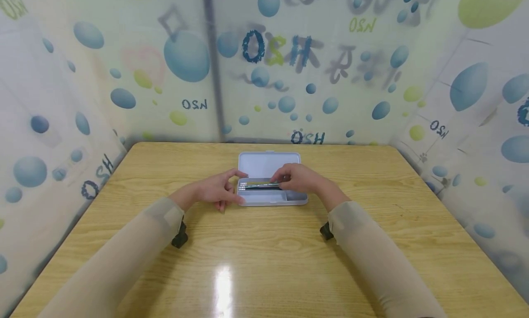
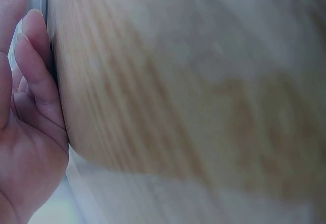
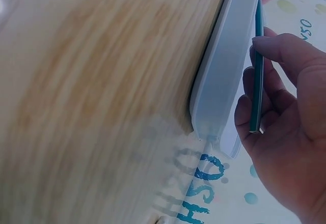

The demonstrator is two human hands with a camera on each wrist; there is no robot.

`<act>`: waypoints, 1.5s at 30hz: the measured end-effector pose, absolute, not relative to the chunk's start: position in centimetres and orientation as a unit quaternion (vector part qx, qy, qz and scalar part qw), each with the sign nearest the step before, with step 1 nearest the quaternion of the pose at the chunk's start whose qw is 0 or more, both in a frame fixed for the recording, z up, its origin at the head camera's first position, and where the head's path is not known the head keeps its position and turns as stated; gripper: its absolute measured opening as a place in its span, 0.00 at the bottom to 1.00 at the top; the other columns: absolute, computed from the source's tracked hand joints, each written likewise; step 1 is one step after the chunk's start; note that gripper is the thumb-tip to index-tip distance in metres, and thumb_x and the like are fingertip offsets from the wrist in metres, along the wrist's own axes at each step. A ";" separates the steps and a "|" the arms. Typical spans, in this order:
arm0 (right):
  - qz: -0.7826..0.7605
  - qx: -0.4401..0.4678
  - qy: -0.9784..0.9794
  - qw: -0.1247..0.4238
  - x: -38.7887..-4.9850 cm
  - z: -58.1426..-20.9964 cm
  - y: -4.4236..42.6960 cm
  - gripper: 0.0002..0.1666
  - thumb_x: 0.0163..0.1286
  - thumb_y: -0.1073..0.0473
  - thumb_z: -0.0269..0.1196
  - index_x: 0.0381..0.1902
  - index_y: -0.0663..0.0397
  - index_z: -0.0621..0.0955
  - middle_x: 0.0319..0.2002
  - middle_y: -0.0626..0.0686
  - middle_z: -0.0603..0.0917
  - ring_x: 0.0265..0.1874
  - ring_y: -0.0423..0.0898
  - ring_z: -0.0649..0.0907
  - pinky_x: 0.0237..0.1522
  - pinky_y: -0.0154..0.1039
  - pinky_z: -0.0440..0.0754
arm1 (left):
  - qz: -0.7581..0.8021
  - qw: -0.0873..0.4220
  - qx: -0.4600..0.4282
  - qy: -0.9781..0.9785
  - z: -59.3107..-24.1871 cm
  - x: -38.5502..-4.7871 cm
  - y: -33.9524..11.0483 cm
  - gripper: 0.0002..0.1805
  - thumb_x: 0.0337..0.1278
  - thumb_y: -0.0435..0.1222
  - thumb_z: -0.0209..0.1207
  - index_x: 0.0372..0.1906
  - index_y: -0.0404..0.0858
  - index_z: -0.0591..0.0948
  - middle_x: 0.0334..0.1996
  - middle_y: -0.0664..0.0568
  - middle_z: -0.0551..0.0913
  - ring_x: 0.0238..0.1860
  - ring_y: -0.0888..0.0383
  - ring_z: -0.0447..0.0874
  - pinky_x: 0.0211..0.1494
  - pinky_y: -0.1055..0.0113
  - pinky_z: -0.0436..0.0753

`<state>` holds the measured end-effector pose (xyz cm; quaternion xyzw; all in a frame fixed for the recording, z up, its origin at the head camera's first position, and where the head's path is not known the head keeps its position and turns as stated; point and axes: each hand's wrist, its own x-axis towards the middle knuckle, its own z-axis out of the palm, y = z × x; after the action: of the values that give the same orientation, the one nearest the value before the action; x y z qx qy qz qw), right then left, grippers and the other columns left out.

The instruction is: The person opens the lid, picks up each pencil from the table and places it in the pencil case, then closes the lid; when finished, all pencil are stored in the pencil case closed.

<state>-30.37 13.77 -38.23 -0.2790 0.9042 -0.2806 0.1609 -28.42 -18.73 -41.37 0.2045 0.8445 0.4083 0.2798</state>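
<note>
An open pencil case [image 1: 262,198], pale and hinged along its back, lies on the table with its lid [image 1: 269,164] raised behind. Several pencils [image 1: 252,186] lie side by side in its long rear compartment. My left hand [image 1: 215,188] holds the case's left end, forefinger near the hinge and thumb at the front corner; its other fingers bend beside the case. In the right wrist view, my right hand [image 3: 285,102] pinches a dark green pencil [image 3: 259,76] between thumb and fingers. That pencil is over the case; whether it touches the others cannot be told.
Beneath everything is a wood-grain table [image 1: 264,249], with a bright light reflection near its front. Patterned curtains [image 1: 264,102] with blue and green spots stand at the back and on both sides. The case's front has a divider and a small right compartment [image 1: 296,196].
</note>
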 end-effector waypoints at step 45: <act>-0.301 -0.225 0.920 0.111 -27.4 -38.1 26.0 0.15 0.80 0.60 0.67 0.61 0.54 0.89 0.56 0.56 0.90 0.50 0.49 0.83 0.51 0.44 0.83 | 0.411 0.278 0.207 0.843 -41.2 -28.2 -18.7 0.50 0.69 0.47 0.75 0.85 0.51 0.58 0.24 0.52 0.79 0.17 0.57 0.82 0.25 0.67 0.83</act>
<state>-27.44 26.05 -38.09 -0.2247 0.9202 -0.3006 0.1112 -28.24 -18.70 -41.19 0.2070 0.8432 0.4108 0.2784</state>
